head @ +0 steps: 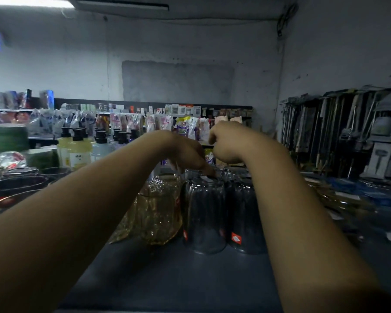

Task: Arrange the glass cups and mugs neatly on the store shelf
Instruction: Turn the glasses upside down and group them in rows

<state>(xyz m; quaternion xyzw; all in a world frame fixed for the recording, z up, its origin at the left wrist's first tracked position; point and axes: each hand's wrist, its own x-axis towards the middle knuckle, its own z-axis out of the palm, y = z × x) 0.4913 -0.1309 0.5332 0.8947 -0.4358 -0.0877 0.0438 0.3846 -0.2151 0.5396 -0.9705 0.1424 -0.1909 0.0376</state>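
Blurred, fairly straight fingers [207, 171] of the left hand [185, 154] touch the top of an upturned glass [203, 213] on the shelf [167, 279]. Just right of them the right hand [226, 143] curls above a second glass [244, 213]; its fingertips are hidden, so any grip is unclear.

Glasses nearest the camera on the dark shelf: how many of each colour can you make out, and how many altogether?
Amber glasses: 2, one partly hidden at the left
Clear glasses: 2, both standing upside down
Total: 4
More glass stands behind these, but it is too dark and blurred to count.
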